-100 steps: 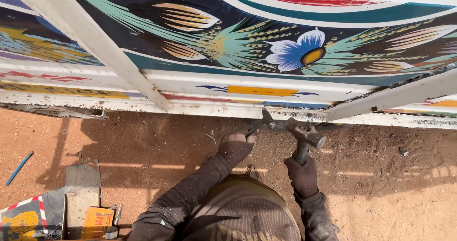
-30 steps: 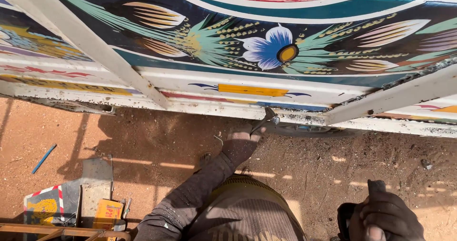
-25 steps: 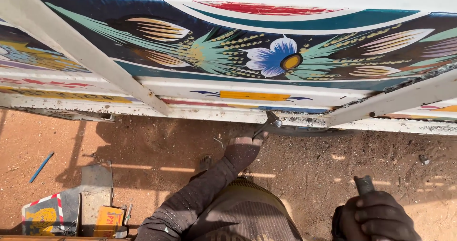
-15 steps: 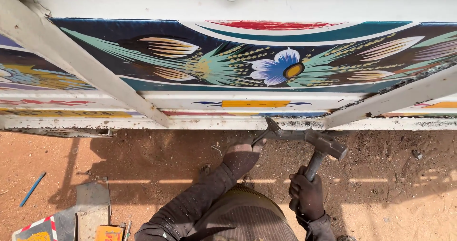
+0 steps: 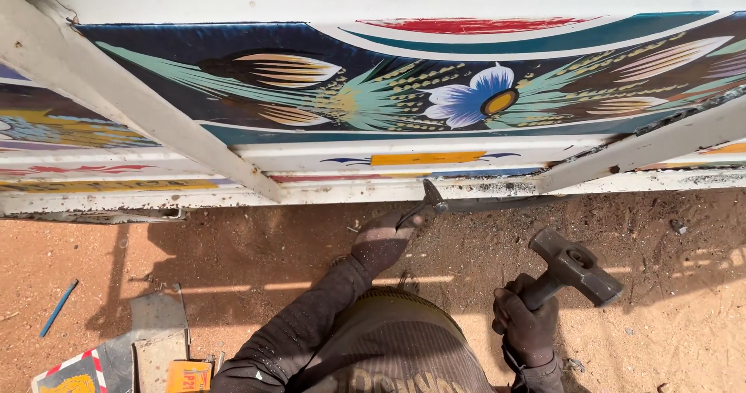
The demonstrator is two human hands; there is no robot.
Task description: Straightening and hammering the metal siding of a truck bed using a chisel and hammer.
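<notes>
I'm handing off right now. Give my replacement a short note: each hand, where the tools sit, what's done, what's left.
Left hand: gripping a chisel, its tip set against the bottom edge of the painted panel, beside a dark strip along that edge.
Right hand: gripping a hammer by the handle, head off to the right of the chisel and apart from it.
Done: the edge by the chisel tip looks blackened and rough; how far the strip is freed cannot be told.
Left: the strip remains along the edge, so likely more strikes on the chisel.

Hammer (image 5: 575,266) dull dark metal; panel (image 5: 404,90) glossy painted metal; ground (image 5: 684,307) gritty sand.
</notes>
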